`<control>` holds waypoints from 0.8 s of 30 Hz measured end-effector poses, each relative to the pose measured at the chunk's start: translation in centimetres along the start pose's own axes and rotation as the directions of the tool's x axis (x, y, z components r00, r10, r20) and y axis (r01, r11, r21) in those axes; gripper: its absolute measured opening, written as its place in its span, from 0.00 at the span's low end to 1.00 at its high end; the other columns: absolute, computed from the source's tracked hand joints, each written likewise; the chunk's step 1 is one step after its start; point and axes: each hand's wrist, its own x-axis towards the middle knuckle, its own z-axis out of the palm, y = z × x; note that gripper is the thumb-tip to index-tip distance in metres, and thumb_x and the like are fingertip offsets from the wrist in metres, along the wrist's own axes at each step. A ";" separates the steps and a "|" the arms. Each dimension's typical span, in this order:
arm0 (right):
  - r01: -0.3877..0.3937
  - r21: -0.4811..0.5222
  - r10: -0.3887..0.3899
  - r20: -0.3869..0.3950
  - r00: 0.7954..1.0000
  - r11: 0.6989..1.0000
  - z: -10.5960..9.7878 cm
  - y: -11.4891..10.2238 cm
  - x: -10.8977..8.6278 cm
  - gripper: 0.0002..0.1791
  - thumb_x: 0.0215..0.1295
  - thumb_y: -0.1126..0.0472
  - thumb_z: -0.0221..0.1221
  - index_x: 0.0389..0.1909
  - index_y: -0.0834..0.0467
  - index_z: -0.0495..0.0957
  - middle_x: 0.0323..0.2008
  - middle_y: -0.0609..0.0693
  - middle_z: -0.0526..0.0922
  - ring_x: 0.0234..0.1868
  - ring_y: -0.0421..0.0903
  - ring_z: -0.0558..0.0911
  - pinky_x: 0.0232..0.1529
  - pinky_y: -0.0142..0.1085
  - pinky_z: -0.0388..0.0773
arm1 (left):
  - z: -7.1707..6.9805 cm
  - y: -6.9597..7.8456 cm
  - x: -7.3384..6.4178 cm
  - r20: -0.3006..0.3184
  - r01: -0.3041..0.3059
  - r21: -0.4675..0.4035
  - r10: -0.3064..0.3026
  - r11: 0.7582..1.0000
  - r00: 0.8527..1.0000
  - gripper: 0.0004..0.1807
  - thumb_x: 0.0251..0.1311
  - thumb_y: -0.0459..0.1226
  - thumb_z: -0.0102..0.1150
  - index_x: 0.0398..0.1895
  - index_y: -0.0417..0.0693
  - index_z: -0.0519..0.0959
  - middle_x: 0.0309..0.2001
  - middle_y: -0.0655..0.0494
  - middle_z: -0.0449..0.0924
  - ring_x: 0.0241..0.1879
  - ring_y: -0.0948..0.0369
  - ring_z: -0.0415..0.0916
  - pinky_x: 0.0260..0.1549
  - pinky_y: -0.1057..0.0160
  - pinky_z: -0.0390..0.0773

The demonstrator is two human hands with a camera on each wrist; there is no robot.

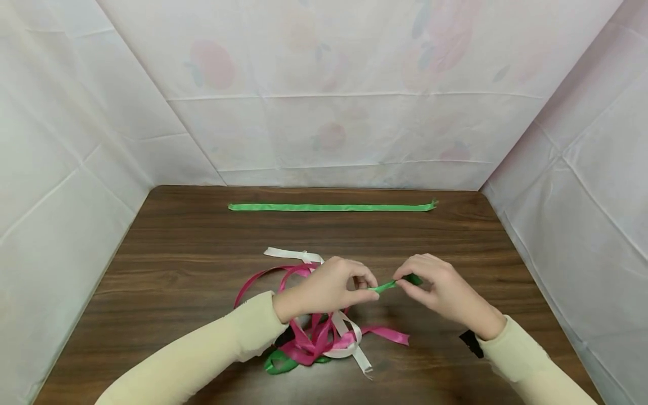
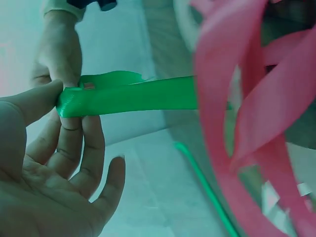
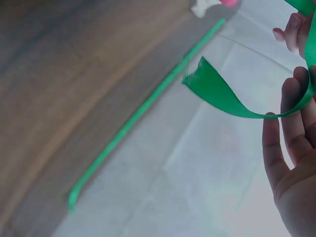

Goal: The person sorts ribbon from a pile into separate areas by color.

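Between my two hands a green ribbon (image 1: 387,286) is held above the table. My left hand (image 1: 336,284) pinches it between thumb and fingertips, and the left wrist view shows the green ribbon (image 2: 133,98) folded over at the thumb. My right hand (image 1: 442,289) pinches the same ribbon a short way to the right. From the right hand a loose, frayed ribbon end (image 3: 212,89) curls outward in the right wrist view. Under and beside my left forearm lies a tangled heap of pink ribbon (image 1: 319,340), white ribbon (image 1: 361,360) and more green ribbon (image 1: 280,363).
A second green ribbon (image 1: 329,207) lies straight across the back of the brown wooden table (image 1: 192,247). White fabric printed with faint fruit (image 1: 329,135) hangs behind the table, with plain white cloth (image 1: 597,185) at the sides.
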 end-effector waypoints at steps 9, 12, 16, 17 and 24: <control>0.083 -0.049 -0.088 -0.111 0.990 0.995 -3.0 -1.3 2.0 0.13 0.76 0.51 0.59 0.40 0.55 0.86 0.34 0.44 0.87 0.35 0.36 0.78 0.33 0.24 0.69 | -2.9 2.9 0.8 -0.053 -0.029 -0.088 0.024 0.996 0.998 0.05 0.66 0.41 0.69 0.41 0.51 0.87 0.28 0.64 0.82 0.31 0.73 0.75 0.39 0.70 0.80; 0.118 -0.057 -0.125 -0.152 0.980 0.991 -3.4 -1.3 2.7 0.15 0.76 0.49 0.57 0.39 0.55 0.86 0.33 0.45 0.87 0.34 0.34 0.76 0.32 0.24 0.67 | -3.7 3.5 1.0 -0.071 -0.036 -0.101 0.029 0.994 0.997 0.05 0.66 0.40 0.69 0.41 0.51 0.87 0.28 0.64 0.81 0.32 0.72 0.76 0.40 0.68 0.82; 0.126 -0.054 -0.134 -0.165 0.977 0.991 -3.7 -1.3 3.2 0.15 0.76 0.50 0.58 0.39 0.56 0.86 0.33 0.46 0.87 0.34 0.33 0.74 0.31 0.22 0.65 | -4.2 3.7 1.2 -0.092 -0.045 -0.083 0.037 0.996 0.995 0.04 0.65 0.39 0.69 0.40 0.51 0.87 0.28 0.63 0.81 0.31 0.72 0.76 0.38 0.69 0.81; 0.125 -0.054 -0.132 -0.163 0.978 0.991 -3.7 -1.3 3.2 0.15 0.76 0.50 0.58 0.39 0.56 0.86 0.33 0.46 0.87 0.34 0.33 0.74 0.31 0.21 0.65 | -4.3 3.7 1.2 -0.096 -0.047 -0.076 0.040 0.996 0.995 0.04 0.65 0.40 0.69 0.39 0.50 0.87 0.28 0.63 0.81 0.31 0.72 0.75 0.38 0.69 0.81; 0.103 -0.066 -0.111 -0.138 0.984 0.993 -3.8 -1.4 3.2 0.15 0.77 0.50 0.57 0.39 0.55 0.86 0.34 0.45 0.87 0.35 0.34 0.78 0.34 0.23 0.70 | -4.5 2.9 0.9 -0.115 -0.016 -0.047 0.010 0.999 0.993 0.04 0.65 0.41 0.70 0.39 0.52 0.87 0.28 0.65 0.82 0.30 0.72 0.75 0.37 0.69 0.80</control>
